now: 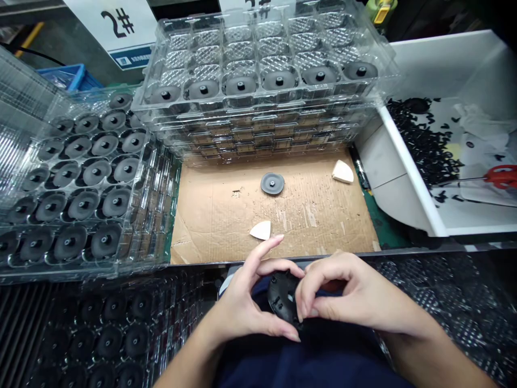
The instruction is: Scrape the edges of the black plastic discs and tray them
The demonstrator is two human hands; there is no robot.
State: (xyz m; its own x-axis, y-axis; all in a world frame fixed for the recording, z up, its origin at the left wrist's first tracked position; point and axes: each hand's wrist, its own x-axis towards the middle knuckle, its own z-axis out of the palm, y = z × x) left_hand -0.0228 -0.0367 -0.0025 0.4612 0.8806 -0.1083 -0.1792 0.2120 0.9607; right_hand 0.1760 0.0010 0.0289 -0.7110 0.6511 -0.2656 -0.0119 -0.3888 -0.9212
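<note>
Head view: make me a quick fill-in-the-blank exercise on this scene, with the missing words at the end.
1. The round part in the left hand is coloured ____.
2. On the cardboard, the number of pale wedges is ____.
3. In this view, the white bin stands to the ____ of the cardboard.
4. The large print on the sign at upper left reads ____.

Missing words: black; two; right; 2#.

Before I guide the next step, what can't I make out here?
All in the head view:
Black disc: part of its right side is hidden by the right hand.
Right hand's grip: its own fingers hide whether it pinches a small piece.
Small black pieces in the white bin: too small and heaped to count.
Rear sign: cut off by the top edge, partly behind the tray stack.
</note>
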